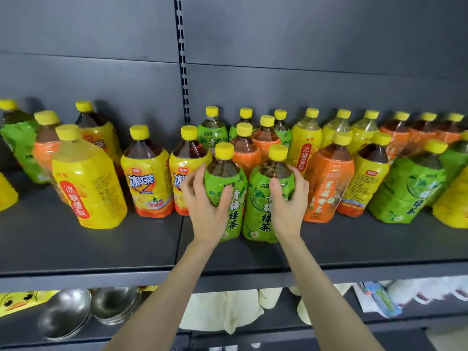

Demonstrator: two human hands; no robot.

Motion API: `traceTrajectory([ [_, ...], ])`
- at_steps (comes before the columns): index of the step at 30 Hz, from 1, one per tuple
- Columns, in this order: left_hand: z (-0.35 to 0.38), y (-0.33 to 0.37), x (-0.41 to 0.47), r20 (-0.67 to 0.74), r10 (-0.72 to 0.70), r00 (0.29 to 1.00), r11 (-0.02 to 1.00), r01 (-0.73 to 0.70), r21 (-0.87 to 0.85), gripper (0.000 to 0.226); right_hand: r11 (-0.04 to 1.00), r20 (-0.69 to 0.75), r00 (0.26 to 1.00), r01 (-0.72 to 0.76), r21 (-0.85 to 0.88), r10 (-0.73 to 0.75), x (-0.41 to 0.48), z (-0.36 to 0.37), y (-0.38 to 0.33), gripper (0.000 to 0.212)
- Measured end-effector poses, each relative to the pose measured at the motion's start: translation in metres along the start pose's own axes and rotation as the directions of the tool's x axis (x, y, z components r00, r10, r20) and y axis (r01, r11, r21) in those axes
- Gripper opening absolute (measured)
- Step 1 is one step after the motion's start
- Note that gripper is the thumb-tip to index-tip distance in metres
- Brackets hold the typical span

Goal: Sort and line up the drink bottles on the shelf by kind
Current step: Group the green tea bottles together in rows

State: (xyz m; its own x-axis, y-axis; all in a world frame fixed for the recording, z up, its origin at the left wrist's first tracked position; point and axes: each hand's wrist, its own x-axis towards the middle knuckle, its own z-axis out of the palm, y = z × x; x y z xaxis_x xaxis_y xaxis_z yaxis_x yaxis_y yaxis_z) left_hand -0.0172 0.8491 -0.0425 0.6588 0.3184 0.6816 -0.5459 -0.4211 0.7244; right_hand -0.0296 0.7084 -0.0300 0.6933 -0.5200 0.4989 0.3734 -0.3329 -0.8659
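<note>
Left hand (206,207): wrapped round the left green bottle (235,216), thumb across the front of the label, fingers curled round its left side.
Right hand (288,198): wrapped round the right green bottle (260,214), thumb on the front of the label, fingers curled round its right shoulder.
Held pair: both stand upright at the front middle of the shelf (76,249), close side by side, labels facing out (yellow caps, like every bottle here).
Left of the pair: two iced tea bottles (147,181) with yellow and orange labels, one just beside the left hand. Further left is a big yellow bottle (88,191), tilted, with an orange one and a green one behind it.
Right of the pair: an orange bottle (326,186) just beside the right hand, then a yellow-labelled bottle (367,183) turned back to front, then a leaning green bottle (407,196).
Back row: green bottles (212,133) behind the pair, orange ones among them, then pale yellow bottles (306,140), then orange bottles (397,133) at the far right.
Lower shelf: metal bowls (65,315), a duck-print packet (17,300) and a cream cloth (220,310).
</note>
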Motion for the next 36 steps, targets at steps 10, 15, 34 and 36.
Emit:
traceTrajectory([
  [10,-0.01,0.004,-0.004,0.088,-0.044,0.995,0.999,0.042,0.032,0.074,0.998,0.075,0.997,0.01,-0.056,-0.006,-0.006,-0.007,-0.002,0.075],
  [15,-0.023,0.009,-0.007,0.204,-0.122,0.971,0.992,0.112,0.057,0.076,0.994,0.079,0.997,-0.012,-0.106,0.02,-0.016,-0.01,-0.009,0.076],
  [34,-0.134,0.014,0.066,0.005,0.011,1.0,0.98,-0.012,0.201,0.012,0.936,0.167,0.928,0.347,-0.063,-0.333,-0.044,0.03,-0.098,0.012],
  [36,-0.144,0.006,0.086,0.001,0.021,1.0,0.982,-0.02,0.187,0.011,0.928,0.187,0.917,0.369,-0.055,-0.353,-0.048,0.056,-0.11,0.012],
])
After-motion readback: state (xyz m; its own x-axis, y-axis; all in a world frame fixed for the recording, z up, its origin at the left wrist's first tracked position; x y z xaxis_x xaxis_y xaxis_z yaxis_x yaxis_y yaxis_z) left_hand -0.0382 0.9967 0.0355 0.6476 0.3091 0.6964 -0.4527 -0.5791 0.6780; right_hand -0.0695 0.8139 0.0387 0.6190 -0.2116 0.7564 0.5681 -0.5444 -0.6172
